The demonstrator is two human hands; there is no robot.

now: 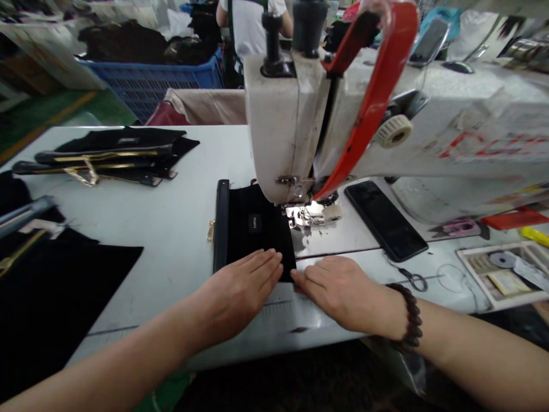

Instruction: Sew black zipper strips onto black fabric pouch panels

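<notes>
A black fabric purse piece (pixel 240 237) lies flat on the sewing machine table, its right edge by the presser foot (pixel 313 214). It bears a small dark label (pixel 254 223), and a stiff dark frame strip with a gold clasp (pixel 210 230) runs along its left side. My left hand (pixel 240 289) rests flat on the near part of the fabric, fingers stretched out. At the near right corner, my right hand (pixel 332 289) has its fingers curled and closed on the fabric's edge. The fingers cover that corner in part.
Above stands the white sewing machine (pixel 283 126) with a red guard (pixel 369 103). A phone (pixel 386 220), small scissors (pixel 414 279), pink snips (pixel 461 229) and a parts tray (pixel 501 274) lie right. Purse pieces (pixel 115 151) and black fabric (pixel 64 297) lie left. Behind are a blue crate (pixel 154 80) and a person (pixel 253 28).
</notes>
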